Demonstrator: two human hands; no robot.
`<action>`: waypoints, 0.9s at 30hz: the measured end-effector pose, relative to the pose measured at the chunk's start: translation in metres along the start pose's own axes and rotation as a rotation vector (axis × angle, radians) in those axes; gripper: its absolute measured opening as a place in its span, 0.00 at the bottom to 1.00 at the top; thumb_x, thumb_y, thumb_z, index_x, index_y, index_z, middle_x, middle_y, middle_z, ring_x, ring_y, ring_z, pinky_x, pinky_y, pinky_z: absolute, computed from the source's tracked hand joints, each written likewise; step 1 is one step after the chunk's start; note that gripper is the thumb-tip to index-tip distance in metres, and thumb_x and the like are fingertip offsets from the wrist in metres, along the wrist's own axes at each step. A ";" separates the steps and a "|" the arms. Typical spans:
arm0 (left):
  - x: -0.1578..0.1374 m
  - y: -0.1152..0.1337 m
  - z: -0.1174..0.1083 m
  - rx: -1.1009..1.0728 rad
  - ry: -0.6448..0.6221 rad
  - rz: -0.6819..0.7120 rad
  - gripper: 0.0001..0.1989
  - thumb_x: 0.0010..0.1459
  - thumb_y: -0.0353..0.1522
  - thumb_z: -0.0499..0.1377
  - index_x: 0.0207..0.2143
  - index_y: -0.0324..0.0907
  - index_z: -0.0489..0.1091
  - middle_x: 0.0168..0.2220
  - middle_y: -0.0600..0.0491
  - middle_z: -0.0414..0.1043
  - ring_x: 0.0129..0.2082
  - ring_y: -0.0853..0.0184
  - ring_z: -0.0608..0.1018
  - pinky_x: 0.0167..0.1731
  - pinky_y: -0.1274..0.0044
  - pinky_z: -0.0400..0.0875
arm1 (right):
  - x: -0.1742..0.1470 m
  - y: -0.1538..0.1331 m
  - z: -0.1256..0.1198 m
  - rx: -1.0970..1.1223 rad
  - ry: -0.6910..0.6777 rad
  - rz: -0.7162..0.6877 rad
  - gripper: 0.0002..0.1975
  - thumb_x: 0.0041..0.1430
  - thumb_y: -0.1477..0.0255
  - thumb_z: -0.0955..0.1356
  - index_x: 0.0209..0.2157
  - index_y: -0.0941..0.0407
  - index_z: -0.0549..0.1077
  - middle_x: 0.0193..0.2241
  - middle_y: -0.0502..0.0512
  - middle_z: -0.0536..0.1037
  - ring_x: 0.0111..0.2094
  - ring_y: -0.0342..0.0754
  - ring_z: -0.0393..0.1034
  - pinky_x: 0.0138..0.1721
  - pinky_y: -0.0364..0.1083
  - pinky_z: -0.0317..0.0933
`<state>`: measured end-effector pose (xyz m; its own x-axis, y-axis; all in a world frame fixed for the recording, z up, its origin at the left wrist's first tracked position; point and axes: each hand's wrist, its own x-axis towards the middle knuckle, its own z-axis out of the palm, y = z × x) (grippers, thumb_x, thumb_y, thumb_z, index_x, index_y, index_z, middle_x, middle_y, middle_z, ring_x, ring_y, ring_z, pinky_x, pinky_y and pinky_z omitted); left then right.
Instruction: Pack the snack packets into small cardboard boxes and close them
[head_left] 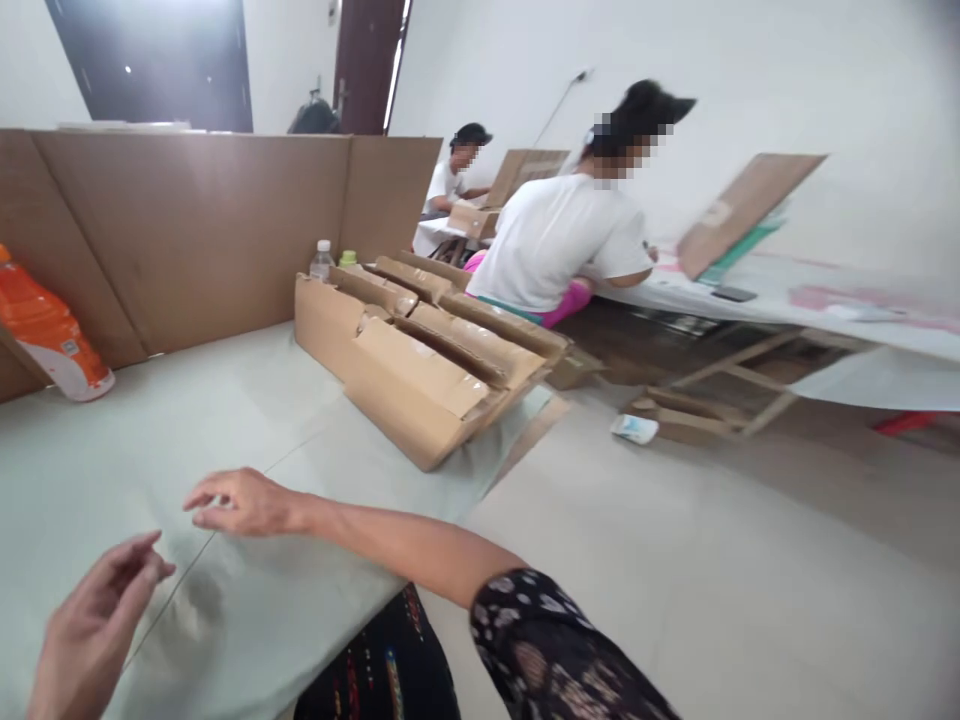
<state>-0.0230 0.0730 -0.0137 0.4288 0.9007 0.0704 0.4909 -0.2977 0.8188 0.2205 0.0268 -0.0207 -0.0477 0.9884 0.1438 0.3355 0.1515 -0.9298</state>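
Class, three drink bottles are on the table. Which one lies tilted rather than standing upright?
The orange bottle at the far left leans against the cardboard wall. The clear bottle and the green-capped bottle stand upright behind the folded boxes.

A plain workroom used for packing or assembly — white walls, pale tiled floor, dark door at the back. The nearest work table [247, 400] is covered in pale sheeting. On it, toward its far right corner, lies a stack of flattened cardboard boxes [427, 355]; tall cardboard sheets [195, 225] stand along its far edge as a screen. Beyond the table to the right, two seated people [559, 245] work at other covered tables among more cardboard — a small, informal workshop.
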 end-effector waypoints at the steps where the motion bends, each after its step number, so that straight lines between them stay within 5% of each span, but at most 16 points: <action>1: 0.016 0.011 0.009 -0.084 0.030 -0.047 0.31 0.52 0.59 0.65 0.48 0.47 0.79 0.34 0.50 0.85 0.41 0.52 0.87 0.42 0.69 0.82 | 0.017 0.004 0.001 0.050 0.067 0.049 0.08 0.64 0.72 0.72 0.45 0.54 0.82 0.42 0.51 0.85 0.43 0.45 0.78 0.46 0.42 0.69; 4: 0.040 0.023 0.042 -0.241 0.013 -0.101 0.34 0.42 0.59 0.67 0.42 0.43 0.79 0.27 0.50 0.81 0.32 0.55 0.85 0.37 0.69 0.80 | 0.041 0.021 0.012 0.111 0.188 0.116 0.09 0.65 0.78 0.68 0.42 0.58 0.81 0.32 0.49 0.81 0.33 0.42 0.74 0.39 0.40 0.67; 7: 0.035 0.005 0.064 -0.251 -0.034 -0.095 0.32 0.41 0.59 0.68 0.38 0.42 0.79 0.27 0.50 0.81 0.31 0.56 0.83 0.37 0.68 0.79 | 0.034 0.035 0.023 0.111 0.191 0.095 0.08 0.61 0.79 0.69 0.38 0.56 0.81 0.32 0.48 0.82 0.33 0.41 0.73 0.39 0.40 0.66; 11: 0.032 -0.015 0.063 -0.300 -0.010 -0.106 0.31 0.48 0.57 0.69 0.44 0.43 0.79 0.29 0.52 0.81 0.33 0.58 0.83 0.37 0.70 0.79 | 0.021 0.038 0.016 0.186 0.091 0.037 0.06 0.59 0.77 0.72 0.35 0.54 0.82 0.33 0.47 0.83 0.36 0.42 0.74 0.41 0.40 0.65; 16: 0.034 0.003 0.061 -0.573 0.027 -0.139 0.25 0.46 0.45 0.75 0.43 0.44 0.76 0.29 0.56 0.78 0.28 0.62 0.81 0.31 0.71 0.78 | 0.015 0.038 0.009 0.324 0.042 0.089 0.03 0.57 0.76 0.71 0.32 0.56 0.80 0.26 0.47 0.79 0.30 0.42 0.72 0.36 0.41 0.66; 27: 0.023 -0.002 0.078 -0.740 -0.067 -0.199 0.28 0.47 0.39 0.74 0.50 0.39 0.75 0.31 0.55 0.76 0.32 0.67 0.80 0.37 0.72 0.76 | -0.016 0.048 0.009 0.409 -0.043 0.128 0.13 0.59 0.59 0.72 0.34 0.55 0.80 0.30 0.50 0.81 0.30 0.43 0.74 0.37 0.45 0.71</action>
<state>0.0452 0.0697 -0.0583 0.4425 0.8868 -0.1332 -0.0616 0.1783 0.9821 0.2290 0.0185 -0.0703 -0.0724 0.9973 0.0120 -0.0586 0.0078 -0.9982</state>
